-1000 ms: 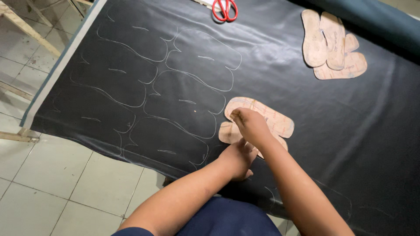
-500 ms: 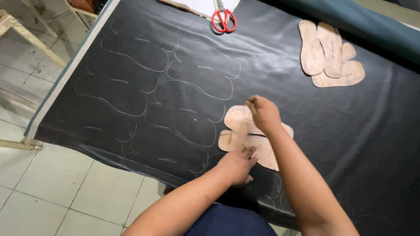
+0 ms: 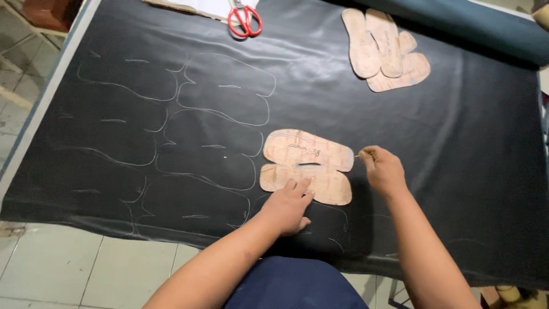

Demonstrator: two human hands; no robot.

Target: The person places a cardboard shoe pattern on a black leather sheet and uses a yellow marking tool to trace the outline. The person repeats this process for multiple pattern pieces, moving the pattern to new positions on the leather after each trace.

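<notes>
- Black leather-like sheet (image 3: 457,171) covers the counter; on it lies the tan cardboard pattern (image 3: 307,166), shaped like two soles joined side by side, directly under the left hand (image 3: 287,205) and just to the left of the right hand (image 3: 382,170).
- The left grip is spread, fingertips pressing flat on the near lobe of the pattern; the right grip is pressed together, pinching a thin marking stick (image 3: 362,154) whose tip is at the right edge of the pattern.
- To do this tracing well, I judge the left hand should press firmly so the pattern cannot slide; the stick should stay tight against the cardboard edge and go in one even line; the outline should sit close to its neighbours to save material.
- Pale traced outlines (image 3: 211,149) fill the sheet to the left of the left hand; some are also faint just below it, near the counter edge.
- Well beyond the right hand lies a pile of other cardboard patterns (image 3: 389,51); red-handled scissors (image 3: 245,20) lie far beyond the left hand; a dark blue-green roll (image 3: 474,26) runs along the far edge.
- The floor (image 3: 63,274) below is of pale tiles.
</notes>
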